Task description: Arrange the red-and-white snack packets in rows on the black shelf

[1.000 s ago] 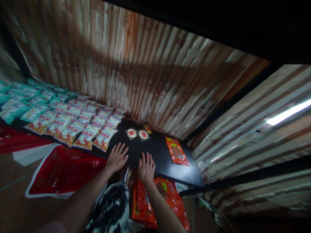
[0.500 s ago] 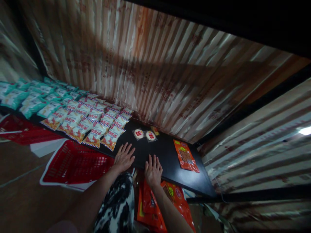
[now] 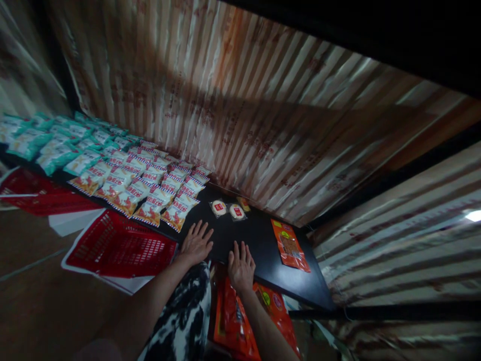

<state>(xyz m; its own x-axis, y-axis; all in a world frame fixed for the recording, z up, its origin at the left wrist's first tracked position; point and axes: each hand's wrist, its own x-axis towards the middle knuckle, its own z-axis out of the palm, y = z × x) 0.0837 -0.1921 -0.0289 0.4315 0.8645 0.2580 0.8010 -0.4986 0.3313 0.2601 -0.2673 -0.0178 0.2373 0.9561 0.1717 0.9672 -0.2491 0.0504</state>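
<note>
My left hand (image 3: pixel 196 241) rests palm down with fingers spread near the front edge of the black shelf (image 3: pixel 259 240), holding nothing. Just beyond it lie rows of white and orange snack bags (image 3: pixel 179 209). My right hand (image 3: pixel 241 264) is also at the shelf's front edge, fingers stretched out and nothing in it. Past my fingers are two small clear packets with round white pieces, one on the left (image 3: pixel 218 207) and one on the right (image 3: pixel 237 211). Behind them is a small yellow packet (image 3: pixel 244 202). An orange flat food pouch (image 3: pixel 290 245) lies to the right.
Teal snack bags (image 3: pixel 56 145) fill the shelf's left end. Below stand red baskets, a near one (image 3: pixel 120 245) and a farther one (image 3: pixel 41 193). More orange pouches (image 3: pixel 236 321) sit beneath my right forearm. Corrugated wrapped sheeting (image 3: pixel 225 100) backs the shelf.
The view has shifted slightly, so the shelf goods sit a little farther right. Both hands stay flat at the shelf edge, and nothing has been picked up.
</note>
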